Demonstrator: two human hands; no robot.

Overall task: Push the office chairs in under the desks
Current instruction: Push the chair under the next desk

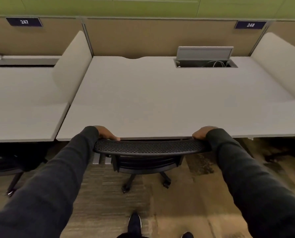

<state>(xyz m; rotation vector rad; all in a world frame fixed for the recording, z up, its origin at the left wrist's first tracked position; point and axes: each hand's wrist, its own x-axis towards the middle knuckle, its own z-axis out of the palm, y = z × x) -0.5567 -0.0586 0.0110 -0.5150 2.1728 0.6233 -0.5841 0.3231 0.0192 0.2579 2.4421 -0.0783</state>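
A black office chair (148, 147) with a mesh backrest stands right at the front edge of the white desk (160, 100). Its seat is hidden under the desktop; its wheeled base shows on the carpet below. My left hand (107, 133) grips the left end of the backrest's top edge. My right hand (202, 133) grips the right end. Both arms wear dark sleeves.
A second dark chair (11, 165) sits under the neighbouring desk (23, 117) on the left. White side screens (72, 66) divide the desks. An open cable hatch (205, 57) is at the desk's back right. Signs read 247 and 248. My shoes (134, 224) stand on patterned carpet.
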